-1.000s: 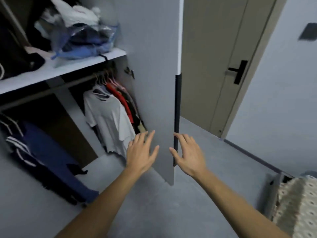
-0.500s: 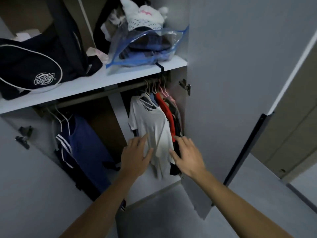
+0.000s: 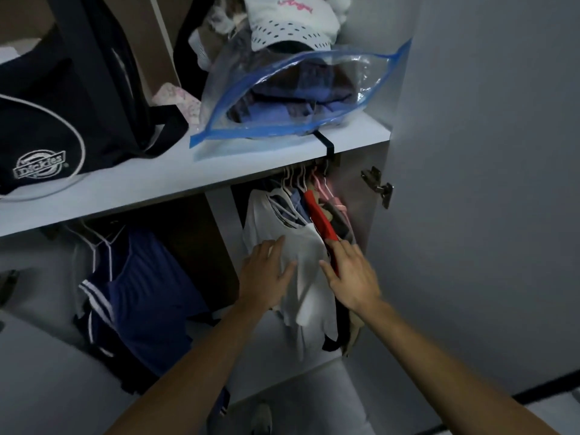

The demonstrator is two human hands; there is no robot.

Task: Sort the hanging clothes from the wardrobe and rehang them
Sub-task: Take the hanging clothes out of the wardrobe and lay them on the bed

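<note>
Flat hands (image 3: 266, 277) (both) on white shirt (image 3: 309, 255)

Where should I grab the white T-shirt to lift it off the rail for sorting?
Probably the hanger hook above the white T-shirt, reached from the front left: it hangs outermost there, while the red garment crowds its right side.

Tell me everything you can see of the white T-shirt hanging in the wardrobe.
The white T-shirt hangs on a white hanger at the front of the bunch of clothes under the shelf. It looks like thin, soft fabric, with short sleeves and a rumpled hem. The left hand rests flat on its front with straight fingers. The right hand reaches in at its right edge, beside the red garment behind it.
</note>
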